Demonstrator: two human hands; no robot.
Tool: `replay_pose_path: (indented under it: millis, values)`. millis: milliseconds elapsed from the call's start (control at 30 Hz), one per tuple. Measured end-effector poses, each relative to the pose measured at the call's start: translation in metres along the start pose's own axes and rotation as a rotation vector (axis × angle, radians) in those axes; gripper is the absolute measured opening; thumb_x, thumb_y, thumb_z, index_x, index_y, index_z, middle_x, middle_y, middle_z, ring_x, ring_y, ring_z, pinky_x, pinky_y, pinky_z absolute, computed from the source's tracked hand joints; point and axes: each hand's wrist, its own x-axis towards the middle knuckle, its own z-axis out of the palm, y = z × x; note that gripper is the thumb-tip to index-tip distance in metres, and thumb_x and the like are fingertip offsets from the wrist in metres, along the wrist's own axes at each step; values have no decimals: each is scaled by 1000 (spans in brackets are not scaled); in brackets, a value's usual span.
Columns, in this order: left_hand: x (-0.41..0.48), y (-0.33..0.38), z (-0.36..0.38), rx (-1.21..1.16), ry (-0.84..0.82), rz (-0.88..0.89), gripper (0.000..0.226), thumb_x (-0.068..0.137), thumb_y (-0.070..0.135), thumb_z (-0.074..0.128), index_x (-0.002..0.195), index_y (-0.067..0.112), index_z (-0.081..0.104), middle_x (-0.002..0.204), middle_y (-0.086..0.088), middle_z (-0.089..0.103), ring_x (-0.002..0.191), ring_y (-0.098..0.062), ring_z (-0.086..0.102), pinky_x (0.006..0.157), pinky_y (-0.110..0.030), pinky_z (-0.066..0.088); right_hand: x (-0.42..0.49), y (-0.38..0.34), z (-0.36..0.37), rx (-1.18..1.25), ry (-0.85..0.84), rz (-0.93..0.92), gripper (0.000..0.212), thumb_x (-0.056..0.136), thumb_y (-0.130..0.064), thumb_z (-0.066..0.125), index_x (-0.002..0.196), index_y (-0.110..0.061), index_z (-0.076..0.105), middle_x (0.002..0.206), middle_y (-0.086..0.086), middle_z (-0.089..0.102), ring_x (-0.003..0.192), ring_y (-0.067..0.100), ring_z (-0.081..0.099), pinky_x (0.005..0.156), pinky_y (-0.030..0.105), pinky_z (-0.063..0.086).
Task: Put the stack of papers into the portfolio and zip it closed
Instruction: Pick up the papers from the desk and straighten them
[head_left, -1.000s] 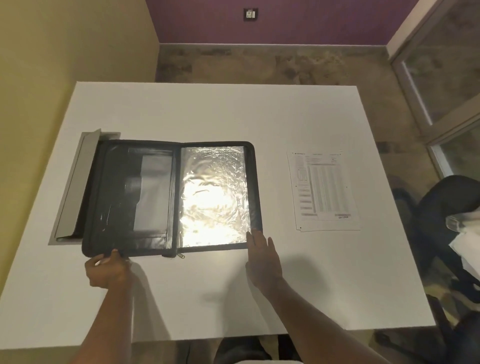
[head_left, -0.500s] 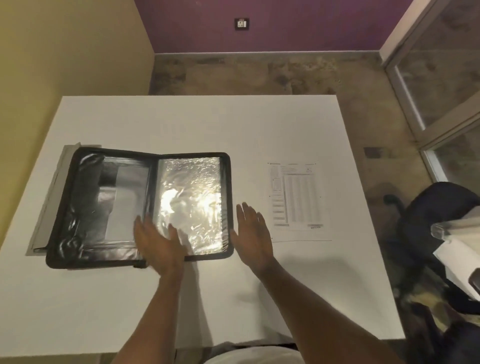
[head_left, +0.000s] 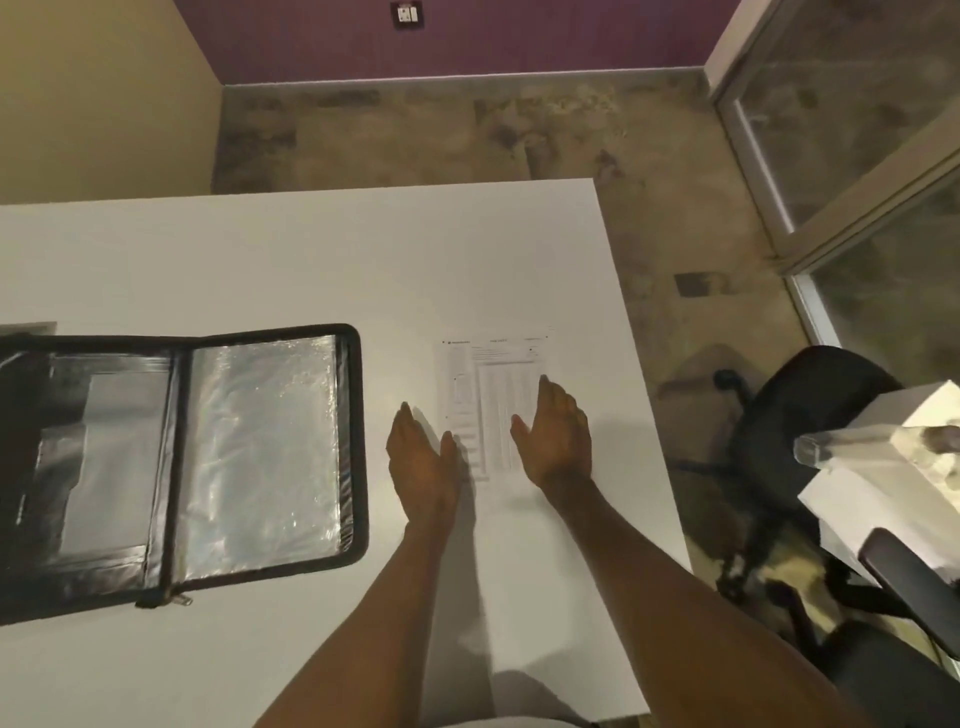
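The black zip portfolio (head_left: 208, 457) lies open flat on the white table (head_left: 311, 260), its shiny clear sleeves facing up and its zipper pull (head_left: 179, 600) at the near edge. To its right lies the stack of printed papers (head_left: 491, 374). My left hand (head_left: 421, 457) hovers at the stack's left edge, fingers straight and apart, holding nothing. My right hand (head_left: 556, 431) is over the stack's right half, also flat and empty. Whether either hand touches the paper is unclear.
A black office chair (head_left: 810, 415) stands off the table's right edge, with a white object (head_left: 883, 467) beside it. A glass door (head_left: 857, 130) is at the far right. A grey cable-slot lid (head_left: 28, 328) shows behind the portfolio.
Both hands left the portfolio and moved right to the paper stack. The view swung right, so the portfolio now sits at the left edge.
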Motion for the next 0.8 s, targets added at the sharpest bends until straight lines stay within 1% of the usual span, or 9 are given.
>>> replay_pose_path:
  millis: [133,233,300,367,433,533,633,700,800]
  values:
    - [-2,3,24,56,-41,-62,78,101,27,64,164,8,24,168,-13,35,155,-32,31,126,-51,31,14,22,6,70,-25,79,69,98,-36,62,154,-2,37,148,16,52,133,32,52,111,40,45]
    - [-3,3,36,183,-51,-54,78,101,29,62,164,4,24,169,-17,31,157,-34,28,128,-49,26,22,28,12,112,-70,164,70,96,-35,65,153,-5,36,147,14,52,131,32,53,106,41,47]
    - [-5,3,45,263,-54,-43,77,101,29,59,164,4,23,170,-18,29,158,-34,25,130,-47,23,26,31,16,138,-106,216,70,95,-33,65,153,-7,34,147,12,50,131,31,51,106,42,47]
    - [-9,7,53,283,-47,-60,77,100,28,59,164,5,23,170,-16,30,157,-33,27,129,-47,25,26,31,20,174,-119,258,72,95,-31,64,154,-7,31,150,12,47,137,30,46,110,41,45]
    - [-12,12,61,271,-29,-69,77,98,24,59,163,3,24,165,-17,37,152,-36,35,126,-49,32,26,31,22,248,-107,299,73,96,-29,63,156,-7,29,152,11,44,141,29,41,110,41,45]
    - [-14,22,69,219,22,-107,77,96,23,60,162,2,25,156,-16,49,142,-37,46,119,-50,39,27,29,23,312,-89,326,72,97,-30,62,156,-8,29,152,11,44,141,29,41,110,43,46]
    - [-8,33,72,220,60,-189,78,97,29,63,161,3,28,149,-15,54,135,-39,51,112,-53,39,28,31,21,332,-94,323,72,97,-29,64,156,-6,30,153,13,43,142,30,40,113,42,43]
    - [0,38,73,222,65,-280,76,96,34,64,159,5,32,143,-17,58,132,-40,53,107,-54,40,30,35,19,345,-105,310,73,96,-27,66,156,-5,31,153,14,43,142,31,40,114,40,41]
    - [17,41,68,144,65,-452,64,93,37,67,144,6,45,131,-19,65,124,-41,58,104,-53,40,33,43,15,362,-124,278,73,95,-25,70,154,-4,33,151,16,44,141,32,41,115,39,40]
